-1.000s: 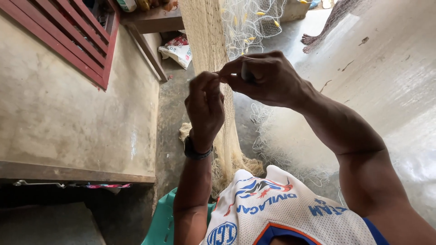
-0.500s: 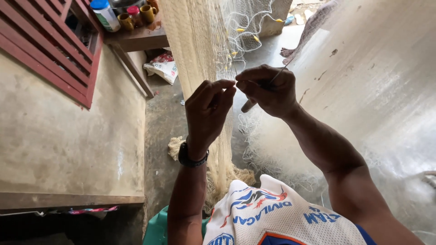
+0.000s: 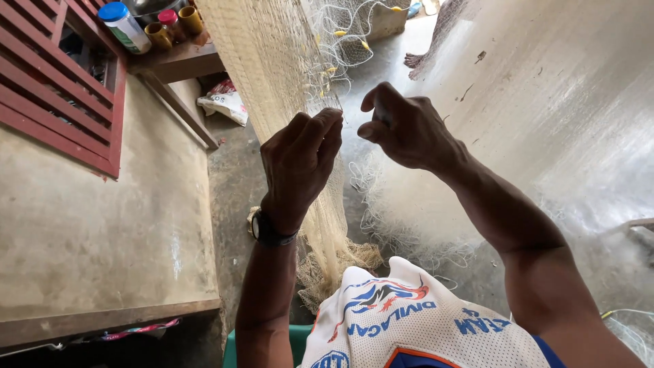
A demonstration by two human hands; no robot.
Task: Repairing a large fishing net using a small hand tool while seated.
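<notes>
A pale, fine-meshed fishing net [image 3: 272,61] hangs down in front of me and bunches on the concrete floor. My left hand [image 3: 300,160], with a dark watch on the wrist, grips a fold of the hanging net between fingers and thumb. My right hand [image 3: 405,126] is raised just to the right, fingers curled and thumb and forefinger pinched as if on a thin strand; I cannot see anything in it. More net spreads thinly over the floor on the right [image 3: 545,136], with small yellow floats [image 3: 338,33] further back.
On the left stands a concrete wall [image 3: 102,232] with a red louvred shutter [image 3: 54,88]. A wooden shelf [image 3: 177,61] carries a bottle and small jars. A white bag [image 3: 225,103] lies on the floor below. A green seat edge [image 3: 300,337] shows beneath me.
My hands have drawn apart; a second ago they met at one spot on the net. The right hand has lifted to the right and the view has tilted upward.
</notes>
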